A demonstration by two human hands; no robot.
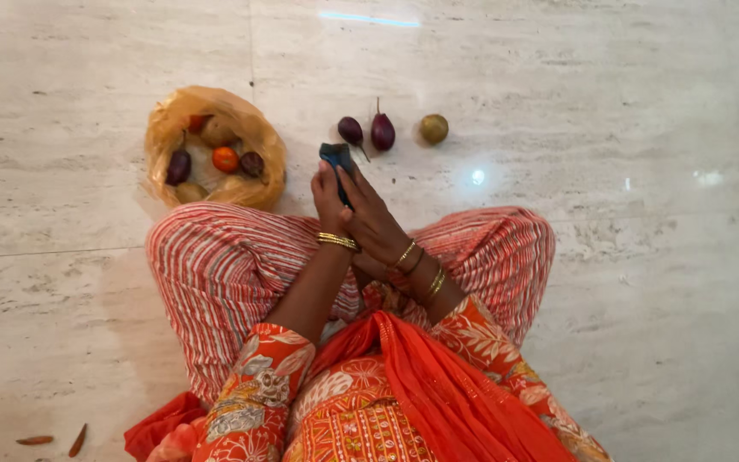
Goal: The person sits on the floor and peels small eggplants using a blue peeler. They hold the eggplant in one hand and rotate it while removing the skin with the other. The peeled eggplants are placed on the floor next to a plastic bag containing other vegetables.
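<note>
Dark blue object (336, 156), small and blocky, sits pinched between both hands over the lap. Left of it, a yellow bag (171, 120) of vegetables lies open on the floor (643, 342). Left hand (329, 201) fingers together against it; right hand (372, 218) fingers clamp its far side. Rightward: two aubergines (368, 131), one round green vegetable (434, 128). Step judged: readying the object; the next move needs one hand freed.

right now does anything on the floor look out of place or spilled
A few dried red peels or chilli-like scraps lie loose on the marble floor at the lower left, away from the yellow bag of produce. Otherwise nothing looks spilled or damaged.
</note>
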